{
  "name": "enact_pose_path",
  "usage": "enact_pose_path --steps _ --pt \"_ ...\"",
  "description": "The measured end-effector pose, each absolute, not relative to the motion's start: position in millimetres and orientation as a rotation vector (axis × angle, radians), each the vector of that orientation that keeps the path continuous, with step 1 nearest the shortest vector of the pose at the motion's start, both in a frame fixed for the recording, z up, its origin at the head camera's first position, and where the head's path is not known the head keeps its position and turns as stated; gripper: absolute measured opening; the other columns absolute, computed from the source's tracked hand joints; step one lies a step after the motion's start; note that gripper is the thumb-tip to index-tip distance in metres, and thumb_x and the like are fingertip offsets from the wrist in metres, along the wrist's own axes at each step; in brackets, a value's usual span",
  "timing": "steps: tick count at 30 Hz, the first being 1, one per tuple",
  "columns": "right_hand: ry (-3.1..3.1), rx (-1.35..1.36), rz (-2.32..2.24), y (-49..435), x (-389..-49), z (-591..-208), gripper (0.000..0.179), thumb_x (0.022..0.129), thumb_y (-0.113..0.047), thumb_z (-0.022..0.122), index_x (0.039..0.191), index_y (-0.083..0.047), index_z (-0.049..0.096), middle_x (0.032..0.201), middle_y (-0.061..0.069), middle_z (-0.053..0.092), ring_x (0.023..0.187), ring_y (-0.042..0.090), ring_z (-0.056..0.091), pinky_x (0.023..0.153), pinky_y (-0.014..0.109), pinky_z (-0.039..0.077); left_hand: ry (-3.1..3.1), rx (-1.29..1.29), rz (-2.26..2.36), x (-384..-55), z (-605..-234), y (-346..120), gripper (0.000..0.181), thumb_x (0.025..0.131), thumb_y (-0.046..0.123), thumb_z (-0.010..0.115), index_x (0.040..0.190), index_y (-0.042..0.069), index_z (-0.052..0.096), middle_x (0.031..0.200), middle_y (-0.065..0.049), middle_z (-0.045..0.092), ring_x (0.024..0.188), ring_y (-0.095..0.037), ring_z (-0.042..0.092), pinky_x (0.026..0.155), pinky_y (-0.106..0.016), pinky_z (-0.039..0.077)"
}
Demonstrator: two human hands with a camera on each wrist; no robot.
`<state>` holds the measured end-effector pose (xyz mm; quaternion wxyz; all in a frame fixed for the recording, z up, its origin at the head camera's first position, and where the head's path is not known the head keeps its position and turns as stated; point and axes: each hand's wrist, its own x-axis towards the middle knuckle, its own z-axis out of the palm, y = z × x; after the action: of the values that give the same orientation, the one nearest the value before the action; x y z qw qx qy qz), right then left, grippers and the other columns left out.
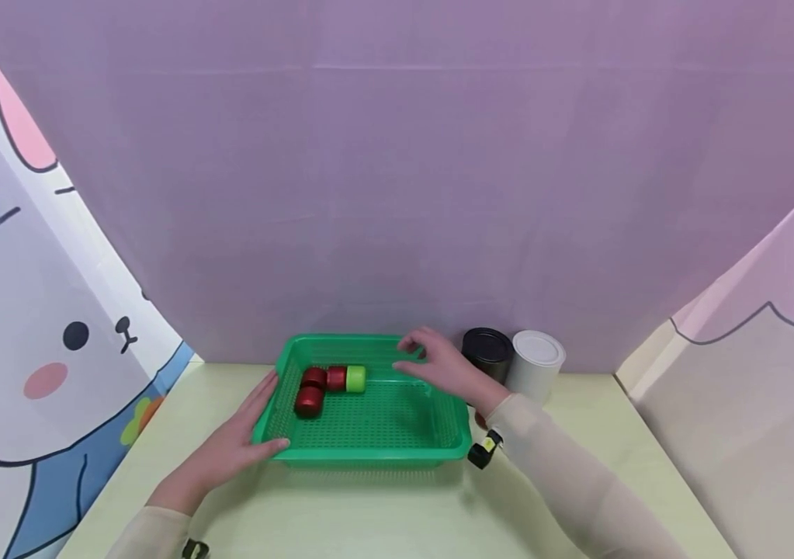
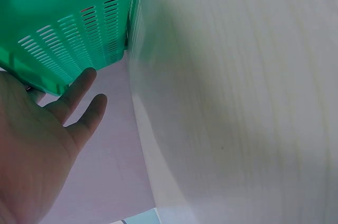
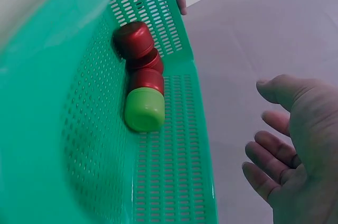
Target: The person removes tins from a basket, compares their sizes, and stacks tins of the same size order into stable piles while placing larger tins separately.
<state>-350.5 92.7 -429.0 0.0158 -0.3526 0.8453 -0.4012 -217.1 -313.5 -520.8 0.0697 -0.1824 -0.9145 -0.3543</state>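
Observation:
A green plastic basket (image 1: pixel 369 454) with slotted walls stands on the table. In its left part lie three shiny red rounded cylinders (image 1: pixel 309 402) and a lime-green one (image 1: pixel 355 379), close together. My left hand (image 1: pixel 232 446) rests against the basket's left side, fingers extended along the outer wall and thumb at the front corner. The left wrist view shows those fingers (image 2: pixel 79 94) spread beside the slots. Over the basket's back right part is my right hand (image 1: pixel 442 365), with loosely bent fingers and nothing held. It appears beyond the rim in the right wrist view.
Right of the basket, behind my right forearm, stand a black-lidded can (image 1: pixel 487 345) and a white can (image 1: pixel 538 361). A small reddish thing (image 1: pixel 480 420) shows partly between basket and sleeve. A purple cloth (image 1: pixel 397 194) rises behind the pale table (image 1: pixel 341 512).

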Motion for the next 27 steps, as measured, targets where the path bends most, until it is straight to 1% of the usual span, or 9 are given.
enact_pose_path --steps 3,7,10,13,16,18,22,27 --pt "2.616 -1.087 -1.234 84 -355 -429 0.030 0.105 -0.032 0.080 0.130 -0.016 0.072 0.134 0.012 0.065 0.126 0.033 0.063 0.104 0.049 0.056 -2.753 -0.548 -1.060 -217 -520 -313 0.108 0.102 0.038 0.081 0.179 0.013 0.010 0.186 -0.008 0.007 0.165 -0.053 0.017 0.116 -0.082 0.035" --pt "2.590 -1.109 -1.232 71 -363 -430 0.031 0.104 -0.028 0.081 0.129 -0.011 0.073 0.135 0.019 0.066 0.126 0.037 0.063 0.104 0.053 0.057 -2.748 -0.556 -1.052 -217 -520 -313 0.108 0.101 0.037 0.081 0.179 0.013 0.010 0.186 -0.012 0.008 0.165 -0.054 0.018 0.117 -0.081 0.034" --pt "2.564 -1.129 -1.235 62 -370 -434 0.034 0.104 -0.026 0.081 0.130 -0.007 0.072 0.135 0.022 0.066 0.127 0.041 0.063 0.105 0.053 0.056 -2.746 -0.560 -1.056 -216 -519 -312 0.108 0.101 0.036 0.081 0.179 0.012 0.010 0.186 -0.014 0.008 0.165 -0.054 0.017 0.117 -0.081 0.033" --pt "2.533 -1.140 -1.230 52 -377 -437 0.039 0.104 -0.025 0.081 0.134 -0.002 0.071 0.137 0.022 0.065 0.129 0.041 0.062 0.106 0.054 0.056 -2.747 -0.561 -1.067 -216 -518 -312 0.108 0.101 0.035 0.081 0.179 0.012 0.010 0.186 -0.013 0.007 0.165 -0.054 0.017 0.118 -0.081 0.032" --pt "2.492 -1.172 -1.226 43 -383 -443 0.042 0.104 -0.021 0.081 0.137 0.002 0.068 0.139 0.024 0.064 0.130 0.043 0.062 0.109 0.059 0.054 -2.750 -0.562 -1.078 -215 -519 -312 0.108 0.102 0.035 0.081 0.179 0.011 0.010 0.186 -0.011 0.006 0.165 -0.054 0.016 0.118 -0.081 0.031" --pt "2.481 -1.190 -1.203 37 -386 -446 0.044 0.104 -0.019 0.081 0.139 0.003 0.067 0.140 0.024 0.064 0.131 0.043 0.061 0.110 0.060 0.053 -2.751 -0.561 -1.081 -215 -519 -312 0.108 0.102 0.035 0.081 0.179 0.012 0.010 0.186 -0.010 0.006 0.165 -0.054 0.016 0.118 -0.081 0.031" --pt "2.496 -1.199 -1.121 26 -390 -454 0.049 0.104 -0.020 0.082 0.146 0.000 0.066 0.145 0.021 0.064 0.134 0.039 0.061 0.112 0.055 0.053 -2.752 -0.563 -1.077 -215 -519 -312 0.108 0.102 0.035 0.081 0.179 0.012 0.010 0.186 -0.008 0.006 0.165 -0.054 0.017 0.119 -0.081 0.031" --pt "2.526 -1.208 -1.027 16 -393 -462 0.054 0.103 -0.024 0.083 0.150 -0.006 0.065 0.148 0.011 0.064 0.135 0.031 0.062 0.113 0.047 0.053 -2.745 -0.562 -1.068 -215 -518 -311 0.108 0.101 0.034 0.082 0.179 0.010 0.011 0.186 -0.013 0.008 0.165 -0.054 0.017 0.119 -0.080 0.031"
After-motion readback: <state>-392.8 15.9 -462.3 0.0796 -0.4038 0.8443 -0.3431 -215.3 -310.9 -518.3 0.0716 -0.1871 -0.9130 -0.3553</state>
